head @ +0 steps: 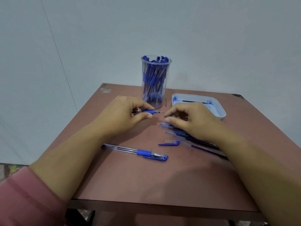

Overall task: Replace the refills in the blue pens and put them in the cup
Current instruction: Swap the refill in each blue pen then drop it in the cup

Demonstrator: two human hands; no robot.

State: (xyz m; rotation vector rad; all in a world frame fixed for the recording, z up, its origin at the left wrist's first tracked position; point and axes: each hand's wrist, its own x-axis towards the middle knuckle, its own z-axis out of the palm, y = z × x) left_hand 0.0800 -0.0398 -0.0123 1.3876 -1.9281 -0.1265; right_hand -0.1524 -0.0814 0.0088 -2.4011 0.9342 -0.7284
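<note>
Left hand point(123, 115) around blue pen point(150, 112)

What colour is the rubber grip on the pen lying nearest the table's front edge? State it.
Blue; the grip shows best in the head view.

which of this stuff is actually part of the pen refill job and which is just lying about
Job: left hand gripping a pen; cup of blue pens; pile of pens or refills; pen on the table; loose cap.
Lying about: ink-stained white tray, untouched.
</note>
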